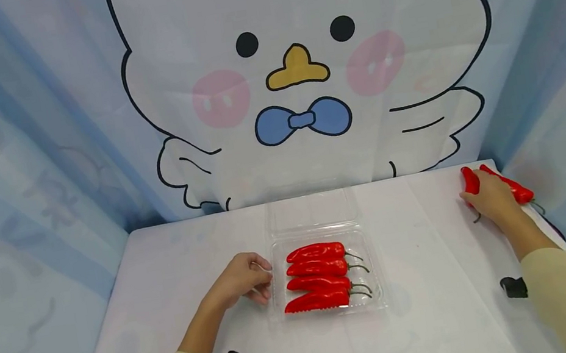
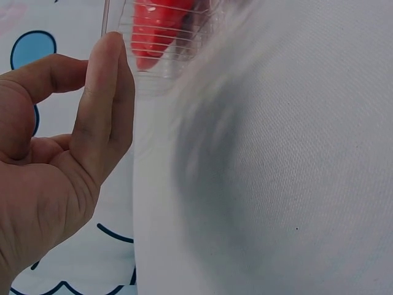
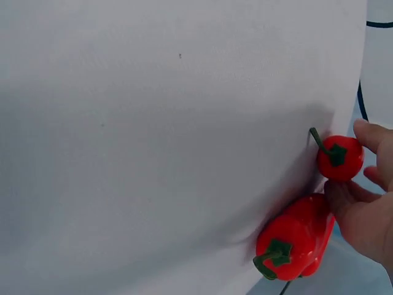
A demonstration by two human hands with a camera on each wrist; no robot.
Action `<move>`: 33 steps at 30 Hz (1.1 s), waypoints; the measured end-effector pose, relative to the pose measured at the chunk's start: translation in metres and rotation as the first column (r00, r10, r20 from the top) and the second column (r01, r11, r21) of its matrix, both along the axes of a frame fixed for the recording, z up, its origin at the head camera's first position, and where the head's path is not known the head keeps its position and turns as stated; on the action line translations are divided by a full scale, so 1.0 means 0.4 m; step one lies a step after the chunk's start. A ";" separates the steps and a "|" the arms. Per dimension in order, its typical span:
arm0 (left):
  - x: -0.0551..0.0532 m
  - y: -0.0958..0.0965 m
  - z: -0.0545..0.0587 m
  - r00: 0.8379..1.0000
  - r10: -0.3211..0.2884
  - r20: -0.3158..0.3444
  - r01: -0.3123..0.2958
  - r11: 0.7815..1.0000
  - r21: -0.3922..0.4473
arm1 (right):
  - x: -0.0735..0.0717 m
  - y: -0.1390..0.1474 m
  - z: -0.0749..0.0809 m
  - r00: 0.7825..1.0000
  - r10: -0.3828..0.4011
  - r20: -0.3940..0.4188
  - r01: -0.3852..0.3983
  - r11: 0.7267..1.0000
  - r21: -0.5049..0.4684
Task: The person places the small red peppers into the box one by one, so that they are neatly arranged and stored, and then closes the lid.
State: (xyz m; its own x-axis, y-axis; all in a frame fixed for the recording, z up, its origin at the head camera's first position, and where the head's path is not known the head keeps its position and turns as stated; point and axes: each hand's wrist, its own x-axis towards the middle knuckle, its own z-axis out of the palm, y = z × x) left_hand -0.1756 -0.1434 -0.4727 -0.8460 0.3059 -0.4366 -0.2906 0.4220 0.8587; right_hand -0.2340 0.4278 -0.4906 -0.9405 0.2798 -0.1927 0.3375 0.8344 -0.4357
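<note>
grasped a red pepper (image 1: 470,180) in the right hand (image 1: 494,196) — held the left hand (image 1: 243,278) relaxed beside the clear box (image 1: 332,312) of four peppers (image 1: 317,268) on the bench (image 1: 432,276).

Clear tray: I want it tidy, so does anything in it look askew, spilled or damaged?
Nothing stands out: the four red peppers lie side by side in the clear tray, stems all pointing the same way, with no visible damage or spill.
</note>
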 end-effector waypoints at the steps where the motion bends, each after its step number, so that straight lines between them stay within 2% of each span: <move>1: 0.001 0.000 0.001 1.000 0.000 0.000 0.000 1.000 -0.003 | 0.000 0.000 -0.004 1.000 0.000 0.002 0.000 1.000 -0.004; 11: 0.002 0.001 0.004 1.000 0.004 -0.001 -0.004 1.000 -0.023 | 0.007 -0.013 -0.009 0.999 0.029 -0.019 -0.030 0.999 -0.026; 17: 0.000 0.002 0.000 1.000 0.005 0.000 -0.005 1.000 -0.018 | 0.008 -0.017 -0.020 1.000 0.020 -0.014 -0.021 0.999 -0.032; 24: 0.001 0.001 -0.001 1.000 0.002 0.001 -0.002 1.000 -0.002 | 0.010 -0.016 -0.023 0.998 0.068 -0.019 -0.068 0.997 -0.031; 33: 0.001 0.002 0.002 1.000 0.000 0.007 0.000 1.000 -0.001 | 0.010 -0.017 -0.032 0.998 0.060 -0.025 -0.061 0.998 -0.026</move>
State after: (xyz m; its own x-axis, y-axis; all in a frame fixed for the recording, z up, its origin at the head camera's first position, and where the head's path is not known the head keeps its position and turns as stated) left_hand -0.1754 -0.1425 -0.4720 -0.8431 0.3054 -0.4426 -0.2965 0.4226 0.8564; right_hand -0.2301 0.4210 -0.5034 -0.9601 0.2171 -0.1763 0.2757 0.8407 -0.4660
